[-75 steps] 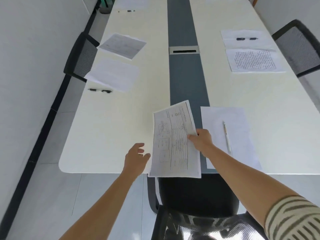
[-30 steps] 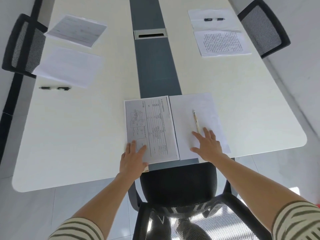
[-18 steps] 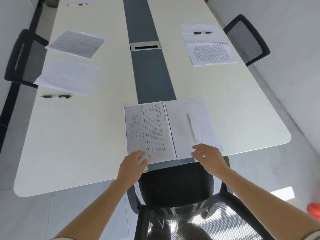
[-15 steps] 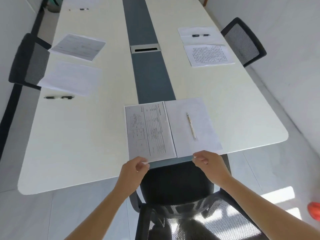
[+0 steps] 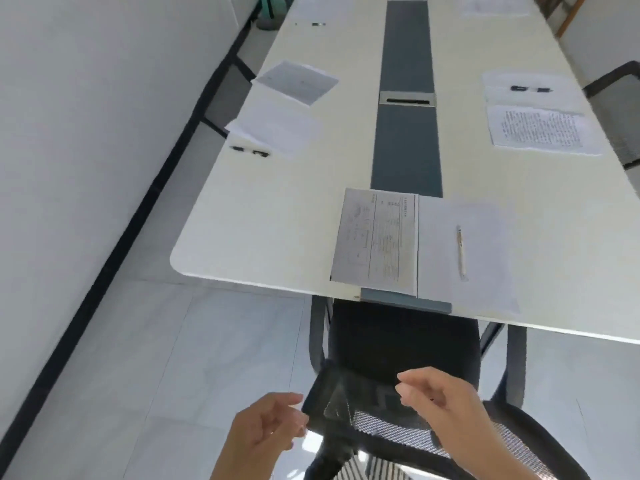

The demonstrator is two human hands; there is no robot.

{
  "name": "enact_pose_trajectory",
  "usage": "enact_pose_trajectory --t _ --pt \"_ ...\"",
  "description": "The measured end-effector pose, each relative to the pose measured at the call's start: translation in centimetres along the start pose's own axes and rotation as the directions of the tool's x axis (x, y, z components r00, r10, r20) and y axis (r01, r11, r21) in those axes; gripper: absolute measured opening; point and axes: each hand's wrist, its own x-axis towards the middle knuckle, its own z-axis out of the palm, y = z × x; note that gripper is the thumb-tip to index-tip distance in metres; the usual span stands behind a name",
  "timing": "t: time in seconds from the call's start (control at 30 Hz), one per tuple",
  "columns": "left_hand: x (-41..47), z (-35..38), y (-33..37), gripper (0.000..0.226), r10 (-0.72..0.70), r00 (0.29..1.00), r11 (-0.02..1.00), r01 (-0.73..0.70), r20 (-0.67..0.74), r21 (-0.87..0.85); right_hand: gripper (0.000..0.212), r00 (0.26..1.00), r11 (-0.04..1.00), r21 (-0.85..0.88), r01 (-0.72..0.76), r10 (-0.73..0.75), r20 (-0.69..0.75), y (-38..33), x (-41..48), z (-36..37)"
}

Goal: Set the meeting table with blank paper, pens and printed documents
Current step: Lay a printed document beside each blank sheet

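Note:
A printed document [image 5: 375, 239] lies flat at the near end of the long white table [image 5: 273, 216]. Touching its right edge is a blank sheet [image 5: 485, 244] with a pale pen [image 5: 460, 252] on it. My left hand [image 5: 266, 434] hangs low over the floor, well back from the table, fingers loosely curled and holding nothing. My right hand [image 5: 440, 400] hovers above the black mesh chair [image 5: 408, 386], also loosely curled and holding nothing.
Two more place settings lie farther along: on the left a printed sheet [image 5: 298, 81], blank paper [image 5: 277, 129] and black pen [image 5: 249, 151]; on the right a printed page [image 5: 540, 129] and a pen [image 5: 530, 89] on paper. Side chairs stand at both edges. A white wall runs along the left.
Both hands have let go of the papers' near edges and drawn back from the table to above the chair. The view has swung left.

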Motion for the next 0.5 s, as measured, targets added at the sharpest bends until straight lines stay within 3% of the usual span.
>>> enact_pose_trajectory --t 0.3,0.5 --pt "-8.2 -7.6 -7.0 0.018 -0.050 0.946 0.963 -0.039 -0.321 -0.267 0.011 0.945 0.984 -0.028 0.175 -0.160 0.287 -7.0 -0.3 9.5" --pt "-9.7 -16.7 -11.0 0.016 -0.085 0.890 0.923 -0.098 -0.448 -0.371 0.011 0.921 0.980 -0.037 0.197 -0.172 0.350 -12.3 1.1 18.6"
